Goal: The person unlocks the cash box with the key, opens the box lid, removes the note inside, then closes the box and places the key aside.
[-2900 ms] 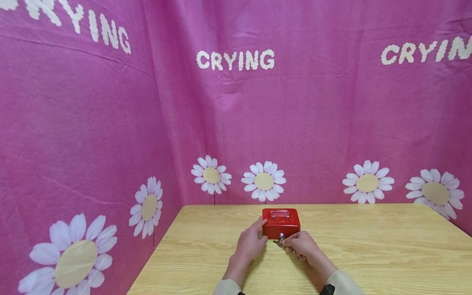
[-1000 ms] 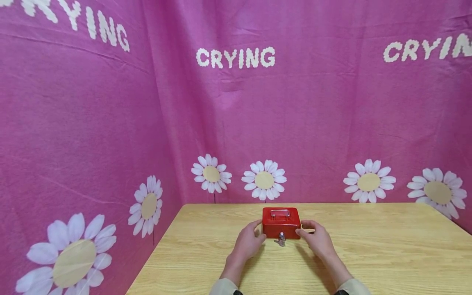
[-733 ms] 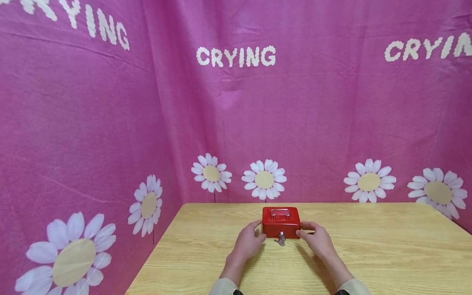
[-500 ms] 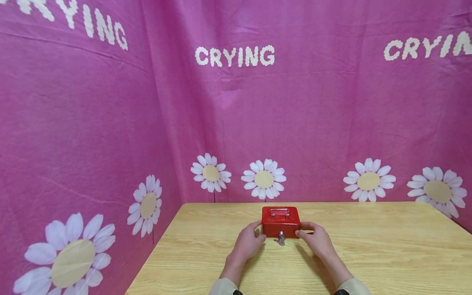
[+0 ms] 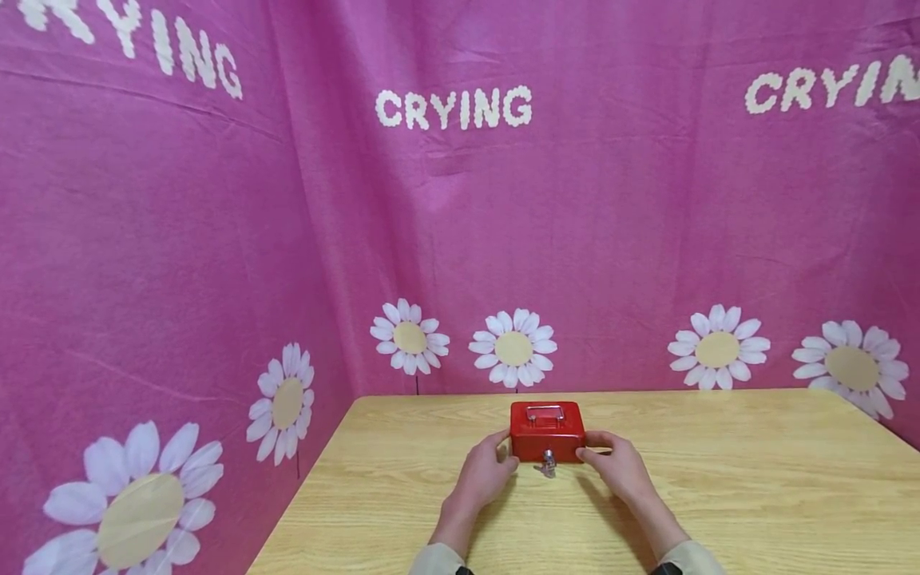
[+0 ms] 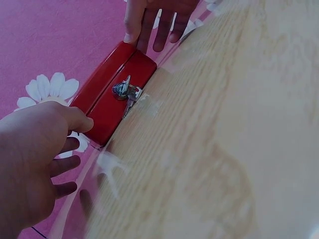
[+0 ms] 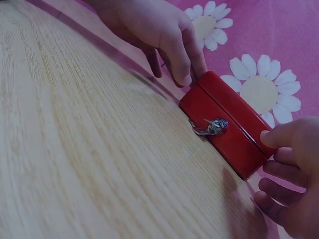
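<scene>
A small red metal cash box (image 5: 530, 449) sits on the wooden table, its lid down and its wire handle (image 5: 545, 410) lying folded on top. From the front lock (image 7: 218, 126) a key sticks out, with more keys (image 6: 131, 101) dangling beneath it. My left hand (image 5: 481, 474) holds the box's left end, thumb at the front corner and fingers along the side. Opposite it, my right hand (image 5: 622, 473) grips the right end the same way, as the right wrist view shows with its thumb (image 7: 271, 138) on the front edge.
The pale wooden table (image 5: 733, 479) reaches back to a pink cloth backdrop (image 5: 611, 224) printed with daisies and white lettering. Another pink cloth wall (image 5: 165, 279) runs along the table's left side.
My right hand has let go of the keys and moved to the box's right end. My left hand has shifted down onto the left side. Lately both hands stay still.
</scene>
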Demonstrator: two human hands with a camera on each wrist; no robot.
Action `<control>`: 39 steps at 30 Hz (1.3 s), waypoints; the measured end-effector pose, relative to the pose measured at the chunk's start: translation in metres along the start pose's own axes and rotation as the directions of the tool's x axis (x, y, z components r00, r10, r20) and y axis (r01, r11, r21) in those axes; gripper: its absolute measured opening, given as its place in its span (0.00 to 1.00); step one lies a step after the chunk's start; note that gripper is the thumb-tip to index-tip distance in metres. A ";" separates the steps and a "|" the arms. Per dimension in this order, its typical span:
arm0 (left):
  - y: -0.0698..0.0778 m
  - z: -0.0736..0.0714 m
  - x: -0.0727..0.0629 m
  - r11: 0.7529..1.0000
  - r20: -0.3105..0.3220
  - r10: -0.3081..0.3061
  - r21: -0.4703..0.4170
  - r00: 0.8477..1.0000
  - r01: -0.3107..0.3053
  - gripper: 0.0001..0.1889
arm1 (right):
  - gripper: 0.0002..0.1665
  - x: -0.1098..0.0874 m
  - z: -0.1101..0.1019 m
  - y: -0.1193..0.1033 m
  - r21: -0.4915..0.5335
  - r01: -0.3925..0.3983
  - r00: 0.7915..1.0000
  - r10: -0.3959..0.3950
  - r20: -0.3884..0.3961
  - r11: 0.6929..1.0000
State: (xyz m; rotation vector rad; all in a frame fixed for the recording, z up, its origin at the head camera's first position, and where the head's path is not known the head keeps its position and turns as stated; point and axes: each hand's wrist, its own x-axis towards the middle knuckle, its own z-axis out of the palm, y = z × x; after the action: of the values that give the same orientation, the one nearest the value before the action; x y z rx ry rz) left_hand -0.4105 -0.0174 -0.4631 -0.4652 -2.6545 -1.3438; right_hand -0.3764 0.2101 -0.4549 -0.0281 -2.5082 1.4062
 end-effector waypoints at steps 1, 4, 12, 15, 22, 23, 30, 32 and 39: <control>0.000 0.000 0.000 1.000 0.000 -0.004 -0.002 1.000 0.004 0.28 | 0.27 0.000 0.000 0.000 0.001 0.000 1.000 0.000 0.001 1.000; 0.001 0.001 0.002 1.000 0.003 -0.019 -0.014 1.000 0.019 0.29 | 0.27 0.002 -0.001 -0.001 0.005 0.005 1.000 -0.005 0.001 1.000; 0.004 -0.005 0.009 1.000 -0.017 -0.005 0.017 1.000 0.005 0.28 | 0.28 0.010 0.000 -0.007 -0.002 0.036 0.999 -0.036 0.001 0.999; 0.004 -0.007 0.012 1.000 -0.013 0.006 0.025 1.000 -0.006 0.28 | 0.28 0.012 0.000 -0.009 -0.002 0.034 0.999 -0.034 0.001 0.999; 0.001 -0.005 0.011 1.000 -0.008 0.004 0.026 1.000 -0.004 0.29 | 0.27 0.010 0.002 -0.007 -0.005 0.037 0.999 -0.037 -0.005 0.999; 0.000 -0.005 0.011 1.000 -0.010 0.005 0.026 1.000 -0.004 0.29 | 0.27 0.008 0.002 -0.007 -0.004 0.036 0.999 -0.036 -0.003 0.999; -0.004 0.003 0.004 0.999 -0.017 0.015 0.031 1.000 -0.015 0.27 | 0.28 -0.002 0.002 0.002 -0.019 0.000 1.000 0.000 0.009 1.000; -0.003 0.005 0.004 0.999 -0.012 0.028 0.018 1.000 -0.028 0.26 | 0.28 -0.002 0.000 0.003 -0.025 -0.003 1.000 0.003 -0.006 1.000; -0.001 0.004 0.002 1.000 -0.025 0.010 0.018 1.000 -0.009 0.25 | 0.28 -0.002 0.001 0.002 -0.003 0.005 1.000 -0.005 0.011 1.000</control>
State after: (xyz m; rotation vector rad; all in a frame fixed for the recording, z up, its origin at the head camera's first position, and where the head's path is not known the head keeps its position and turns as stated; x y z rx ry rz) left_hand -0.4126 -0.0142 -0.4661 -0.4554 -2.6388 -1.3127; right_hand -0.3751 0.2106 -0.4577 -0.0147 -2.5178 1.4044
